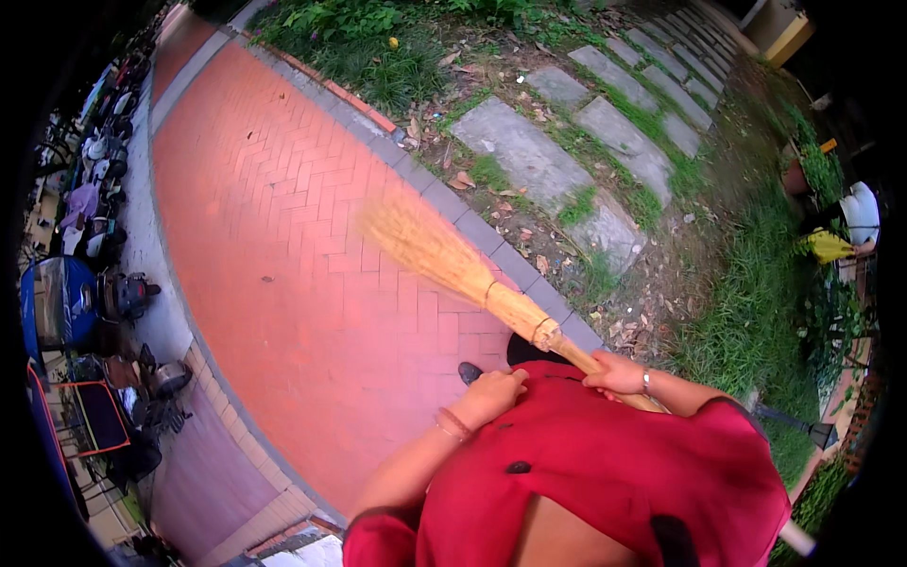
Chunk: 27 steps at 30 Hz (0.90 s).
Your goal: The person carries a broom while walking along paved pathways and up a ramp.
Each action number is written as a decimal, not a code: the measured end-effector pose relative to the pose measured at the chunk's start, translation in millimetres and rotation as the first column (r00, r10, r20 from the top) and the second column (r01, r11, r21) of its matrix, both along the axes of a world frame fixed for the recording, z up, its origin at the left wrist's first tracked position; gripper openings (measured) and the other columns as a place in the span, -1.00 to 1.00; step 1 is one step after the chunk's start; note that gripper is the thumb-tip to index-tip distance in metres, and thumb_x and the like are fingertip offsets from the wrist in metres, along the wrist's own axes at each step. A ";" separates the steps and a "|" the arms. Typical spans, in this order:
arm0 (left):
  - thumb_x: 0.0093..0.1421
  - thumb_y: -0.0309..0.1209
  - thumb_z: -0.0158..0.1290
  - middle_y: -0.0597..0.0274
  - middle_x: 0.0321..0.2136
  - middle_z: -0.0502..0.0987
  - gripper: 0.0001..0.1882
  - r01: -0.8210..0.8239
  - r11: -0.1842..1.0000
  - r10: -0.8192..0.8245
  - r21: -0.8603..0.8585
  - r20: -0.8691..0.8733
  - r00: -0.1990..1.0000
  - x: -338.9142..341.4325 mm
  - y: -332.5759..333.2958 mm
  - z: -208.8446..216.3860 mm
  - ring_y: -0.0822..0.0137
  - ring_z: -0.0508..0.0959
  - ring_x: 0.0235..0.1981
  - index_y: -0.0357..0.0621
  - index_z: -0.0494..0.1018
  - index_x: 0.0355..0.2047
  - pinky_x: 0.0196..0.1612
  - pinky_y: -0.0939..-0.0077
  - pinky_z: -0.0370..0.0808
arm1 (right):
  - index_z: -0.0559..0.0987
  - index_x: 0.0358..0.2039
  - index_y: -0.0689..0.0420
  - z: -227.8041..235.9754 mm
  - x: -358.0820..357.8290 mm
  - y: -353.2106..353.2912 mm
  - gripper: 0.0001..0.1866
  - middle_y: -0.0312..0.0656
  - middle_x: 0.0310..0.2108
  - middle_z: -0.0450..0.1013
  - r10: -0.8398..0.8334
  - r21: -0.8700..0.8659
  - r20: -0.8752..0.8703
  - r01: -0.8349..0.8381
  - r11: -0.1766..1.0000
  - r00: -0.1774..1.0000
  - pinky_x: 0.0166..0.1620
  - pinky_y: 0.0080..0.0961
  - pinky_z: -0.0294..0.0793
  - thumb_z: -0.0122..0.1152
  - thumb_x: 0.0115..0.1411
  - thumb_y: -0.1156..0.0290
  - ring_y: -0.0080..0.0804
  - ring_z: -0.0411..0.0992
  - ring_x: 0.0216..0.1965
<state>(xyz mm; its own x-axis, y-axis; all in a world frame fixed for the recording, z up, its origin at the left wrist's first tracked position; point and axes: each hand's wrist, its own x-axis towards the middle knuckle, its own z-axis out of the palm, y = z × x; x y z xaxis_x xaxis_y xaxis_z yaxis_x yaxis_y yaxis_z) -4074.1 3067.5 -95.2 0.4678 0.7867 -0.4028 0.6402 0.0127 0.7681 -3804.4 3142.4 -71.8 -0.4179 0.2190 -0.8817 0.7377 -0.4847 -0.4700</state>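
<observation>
My right hand [616, 374] is closed round the wooden handle of a straw broom [433, 248]. The broom slants from my right side up to the left, its bristle head over the red brick path, its bristle tips blurred. Whether the bristles touch the ground I cannot tell. Close to the front of my red shirt [605, 444], my left hand [493, 397] has its fingers curled in, and what they hold, if anything, is hidden. A dark shoe tip [469, 372] shows just past the left hand.
The red brick path [283, 236] has a grey kerb [477, 231] along its right. Beyond lie stone slabs [520, 151], grass and dry leaves. Parked scooters [123, 295] line the left side. At the far right are plants and a person in a white top [861, 215].
</observation>
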 end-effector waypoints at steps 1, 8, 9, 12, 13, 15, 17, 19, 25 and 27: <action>0.19 -0.35 -0.12 -0.11 -0.25 0.47 -0.78 0.104 0.991 -0.114 -0.084 -0.125 0.986 -2.8 6.3 10.0 -0.10 0.49 -0.26 -0.18 0.34 -0.20 -0.20 0.19 0.44 | 0.23 -0.27 0.22 7.6 9.0 5.2 -0.68 -0.24 -0.62 0.30 0.005 0.083 0.016 -0.007 0.997 1.000 -0.75 -0.53 0.38 0.11 0.11 0.32 -0.53 0.31 -0.74; 0.18 -0.39 -0.20 -0.07 -0.49 0.52 -0.78 0.226 0.969 -0.176 0.097 -0.366 0.914 -34.6 -5.9 38.0 -0.05 0.55 -0.46 -0.23 0.35 -0.23 -0.46 0.09 0.47 | 0.23 -0.18 0.26 57.1 56.8 39.5 -0.54 0.20 -0.40 0.43 0.144 0.297 0.358 -0.259 0.919 0.922 -0.28 -0.17 0.40 0.07 0.03 0.20 0.09 0.44 -0.35; 0.17 -0.39 -0.19 -0.05 -0.49 0.52 -0.79 0.247 0.969 -0.231 -0.009 -0.389 0.892 -34.7 -3.7 43.8 -0.04 0.55 -0.47 -0.22 0.36 -0.26 -0.49 0.08 0.47 | 0.23 -0.18 0.26 61.3 62.5 42.3 -0.54 0.20 -0.40 0.43 0.146 0.298 0.356 -0.261 0.918 0.923 -0.28 -0.17 0.40 0.07 0.03 0.20 0.09 0.44 -0.35; 0.16 -0.38 -0.18 -0.03 -0.51 0.53 -0.80 0.249 0.960 -0.278 -0.124 -0.390 0.878 -36.3 -1.9 64.1 -0.01 0.56 -0.48 -0.22 0.39 -0.34 -0.50 0.10 0.47 | 0.22 -0.15 0.29 69.1 71.6 57.7 -0.54 0.21 -0.39 0.44 0.161 0.273 0.426 -0.296 0.916 0.890 -0.28 -0.17 0.43 0.04 0.04 0.24 0.08 0.46 -0.35; 0.15 -0.37 -0.17 -0.03 -0.52 0.53 -0.80 0.246 0.960 -0.279 -0.136 -0.371 0.885 -38.3 -4.8 68.4 0.01 0.56 -0.48 -0.22 0.40 -0.38 -0.50 0.12 0.48 | 0.22 -0.15 0.29 63.2 74.6 66.1 -0.54 0.21 -0.39 0.44 0.173 0.273 0.424 -0.307 0.912 0.889 -0.28 -0.17 0.43 0.04 0.04 0.24 0.08 0.46 -0.35; 0.14 -0.36 -0.16 -0.02 -0.53 0.53 -0.80 0.210 0.971 -0.235 -0.115 -0.288 0.928 -47.6 -22.1 52.6 0.03 0.57 -0.46 -0.22 0.40 -0.40 -0.49 0.14 0.49 | 0.23 -0.14 0.31 31.6 91.2 82.7 -0.54 0.22 -0.42 0.44 0.276 0.283 0.547 -0.485 0.828 0.790 -0.30 -0.14 0.45 0.04 0.04 0.27 0.10 0.47 -0.38; 0.14 -0.36 -0.15 -0.01 -0.54 0.53 -0.80 0.153 0.983 -0.171 -0.099 -0.211 0.962 -53.3 -37.9 51.2 0.05 0.58 -0.45 -0.22 0.41 -0.42 -0.49 0.15 0.49 | 0.24 -0.15 0.34 -5.6 107.8 119.8 -0.54 0.24 -0.43 0.44 0.237 0.386 0.540 -0.488 0.783 0.807 -0.30 -0.13 0.47 0.07 0.02 0.31 0.15 0.46 -0.40; 0.14 -0.36 -0.16 0.01 -0.56 0.53 -0.78 0.114 0.981 -0.158 -0.157 -0.299 0.941 -50.2 -50.6 60.0 0.05 0.57 -0.46 -0.25 0.42 -0.38 -0.47 0.15 0.49 | 0.24 -0.16 0.35 -19.6 109.3 169.5 -0.56 0.24 -0.42 0.44 0.222 0.485 0.564 -0.537 0.690 0.795 -0.29 -0.14 0.48 0.08 0.02 0.34 0.17 0.46 -0.38; 0.06 -0.28 -0.09 0.15 -0.50 0.55 -0.76 0.154 0.941 -0.303 -0.301 -0.552 0.777 -31.6 -74.1 70.0 0.25 0.57 -0.49 -0.13 0.46 -0.37 -0.30 0.30 0.38 | 0.18 -0.19 0.35 -13.0 44.0 267.3 -0.60 0.29 -0.43 0.43 0.100 0.675 0.538 -0.499 0.544 0.837 -0.32 -0.13 0.48 0.04 0.04 0.40 0.15 0.46 -0.40; 0.06 -0.26 -0.09 0.16 -0.51 0.55 -0.78 0.018 0.980 -0.124 -0.200 -0.535 0.836 -35.4 -80.0 71.6 0.24 0.57 -0.48 -0.09 0.47 -0.42 -0.31 0.27 0.36 | 0.14 -0.18 0.31 -8.3 20.7 268.1 -0.60 0.18 -0.52 0.42 0.083 0.676 0.489 -0.438 0.593 0.868 -0.50 -0.17 0.50 0.05 0.06 0.39 -0.02 0.48 -0.54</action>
